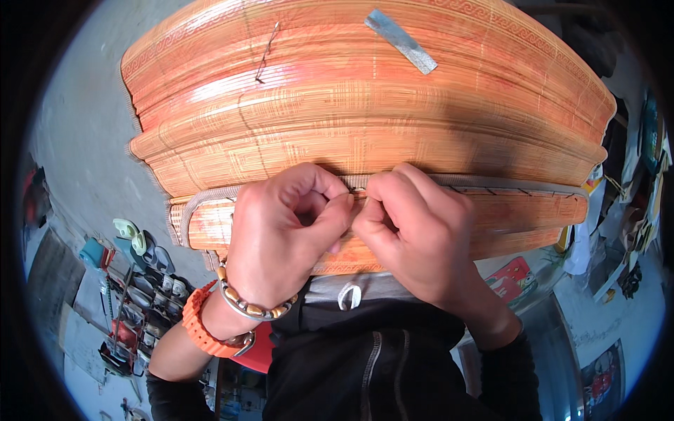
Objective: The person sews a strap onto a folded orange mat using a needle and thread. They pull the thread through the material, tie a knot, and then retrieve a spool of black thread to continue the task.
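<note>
An orange woven bamboo mat (309,133) lies folded in wavy layers in front of me. Along its near fold runs a brownish cloth edging (217,193), with slanted dark stitches (502,189) showing to the right of my hands. My left hand (288,217) is closed, thumb and forefinger pinching at this edging. Close beside it, my right hand (418,228) is also closed in a pinch; what lies between its fingertips is hidden. The two sets of fingertips almost meet at the edging. A beaded bracelet and an orange watch (203,326) circle my left wrist.
On the mat's far part rest a short dark twisted thread (267,52) and a flat grey strip (400,41). Shoes and slippers (144,245) crowd a rack at the left. Papers and bags (597,210) are heaped at the right, beyond the mat's end.
</note>
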`<action>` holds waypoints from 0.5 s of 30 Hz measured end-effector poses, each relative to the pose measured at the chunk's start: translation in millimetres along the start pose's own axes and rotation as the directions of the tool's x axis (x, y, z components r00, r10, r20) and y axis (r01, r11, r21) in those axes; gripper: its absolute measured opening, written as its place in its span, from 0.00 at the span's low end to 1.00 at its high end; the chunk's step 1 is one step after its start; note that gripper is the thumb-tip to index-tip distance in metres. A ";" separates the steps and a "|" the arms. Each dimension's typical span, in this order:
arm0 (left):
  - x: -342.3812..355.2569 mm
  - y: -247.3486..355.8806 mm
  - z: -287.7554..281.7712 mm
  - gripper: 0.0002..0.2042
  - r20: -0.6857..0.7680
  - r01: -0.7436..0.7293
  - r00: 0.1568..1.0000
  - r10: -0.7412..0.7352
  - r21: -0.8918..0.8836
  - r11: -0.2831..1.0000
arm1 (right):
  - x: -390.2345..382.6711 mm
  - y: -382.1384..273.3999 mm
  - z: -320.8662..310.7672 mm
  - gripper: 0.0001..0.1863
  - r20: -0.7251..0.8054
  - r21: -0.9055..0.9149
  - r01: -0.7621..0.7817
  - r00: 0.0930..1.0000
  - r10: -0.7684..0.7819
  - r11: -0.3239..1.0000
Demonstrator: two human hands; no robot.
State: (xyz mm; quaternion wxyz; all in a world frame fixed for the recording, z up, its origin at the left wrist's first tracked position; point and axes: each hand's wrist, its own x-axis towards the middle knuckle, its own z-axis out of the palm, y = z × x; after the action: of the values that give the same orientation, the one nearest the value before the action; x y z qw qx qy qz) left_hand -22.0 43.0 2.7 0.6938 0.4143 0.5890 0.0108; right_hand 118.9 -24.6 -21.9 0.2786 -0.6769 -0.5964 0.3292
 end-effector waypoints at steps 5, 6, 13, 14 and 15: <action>0.1 -0.6 1.2 0.04 -0.024 0.007 1.000 -0.007 0.016 1.000 | 5.0 0.4 2.1 0.10 -0.010 -0.019 0.004 1.000 -0.004 1.000; 0.2 -0.3 1.3 0.04 -0.025 0.016 1.000 -0.015 0.012 1.000 | 5.8 0.2 2.7 0.10 -0.011 -0.012 0.003 1.000 -0.003 1.000; 0.8 -1.9 -2.2 0.02 -0.021 0.025 0.999 -0.024 0.032 0.999 | 9.3 0.2 3.3 0.10 0.023 0.035 -0.018 1.000 0.018 0.999; 0.5 -1.4 -2.3 0.02 -0.023 0.026 0.999 -0.025 0.029 0.999 | 9.4 0.9 3.4 0.10 0.029 0.046 -0.015 0.999 0.014 0.999; 0.5 -1.1 -2.4 0.02 -0.024 0.027 0.999 -0.027 0.027 0.999 | 9.6 1.5 3.4 0.10 0.031 0.051 -0.013 0.999 0.011 0.999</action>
State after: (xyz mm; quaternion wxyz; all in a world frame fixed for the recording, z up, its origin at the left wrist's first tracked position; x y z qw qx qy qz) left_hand -24.3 43.9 1.7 0.6813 0.4154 0.6026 -0.0017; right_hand 117.9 -15.4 -26.3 0.2848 -0.6681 -0.5878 0.3564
